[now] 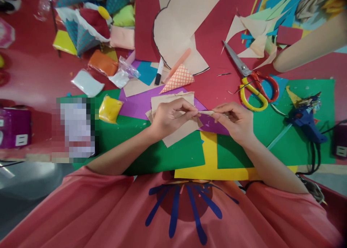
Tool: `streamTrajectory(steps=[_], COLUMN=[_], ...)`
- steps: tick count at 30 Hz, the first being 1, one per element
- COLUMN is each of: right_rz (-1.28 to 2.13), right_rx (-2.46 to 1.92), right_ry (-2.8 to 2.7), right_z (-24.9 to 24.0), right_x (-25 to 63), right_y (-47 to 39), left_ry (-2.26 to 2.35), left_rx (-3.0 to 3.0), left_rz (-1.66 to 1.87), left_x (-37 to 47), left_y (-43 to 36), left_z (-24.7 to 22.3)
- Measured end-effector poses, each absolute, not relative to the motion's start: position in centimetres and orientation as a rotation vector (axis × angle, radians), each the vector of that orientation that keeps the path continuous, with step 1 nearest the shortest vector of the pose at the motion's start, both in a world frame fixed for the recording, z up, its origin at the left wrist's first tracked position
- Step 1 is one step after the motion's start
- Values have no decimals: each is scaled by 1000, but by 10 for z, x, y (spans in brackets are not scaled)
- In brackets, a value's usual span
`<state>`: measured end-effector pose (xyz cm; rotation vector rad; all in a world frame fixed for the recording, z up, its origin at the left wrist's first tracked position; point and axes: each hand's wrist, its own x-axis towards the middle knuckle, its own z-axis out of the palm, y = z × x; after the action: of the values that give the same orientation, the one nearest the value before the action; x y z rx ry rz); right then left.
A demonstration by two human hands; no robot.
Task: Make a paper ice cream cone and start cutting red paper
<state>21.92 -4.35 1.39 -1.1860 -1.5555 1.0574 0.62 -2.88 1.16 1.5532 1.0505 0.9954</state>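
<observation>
Left hand [173, 115] and right hand [235, 119], each grip pinching thin strip [206, 112]; scissors [245, 71] near right hand, brown paper [176, 135] under left.

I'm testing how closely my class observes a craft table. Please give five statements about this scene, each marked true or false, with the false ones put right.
1. The left hand and the right hand both pinch a thin pale strip. True.
2. The scissors have two blue handles. False: the scissors have one yellow handle and one red.
3. The blue glue gun lies to the right of the right hand. True.
4. The black-capped marker lies to the right of the scissors. False: the black-capped marker lies to their left.
5. The orange-checked tapered piece lies farther from the person than the thin pale strip. True.
</observation>
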Motion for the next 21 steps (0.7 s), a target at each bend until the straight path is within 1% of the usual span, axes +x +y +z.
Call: streamTrajectory(steps=[6,10,15,17,21], right_rz=[1108,1214,1384,1385,1273], right_rx=[-1192,-1203,-1131,-1143,-1194], right_ry=[-1509,-1513,-1419,-1394,-1386], right_z=[15,15,15,16,14], right_x=[219,218,218,217,218], right_y=[-41,-42,-39,-37,-34], left_ry=[1048,976,999,1013,1023], left_rx=[1759,1930,1853,1824,1794], left_rz=[1052,1068,1157,1140,1077], left_x=[5,6,4,4,3], left_y=[-27,-27,-24,-24,-23], left_z=[10,8,10,12,13])
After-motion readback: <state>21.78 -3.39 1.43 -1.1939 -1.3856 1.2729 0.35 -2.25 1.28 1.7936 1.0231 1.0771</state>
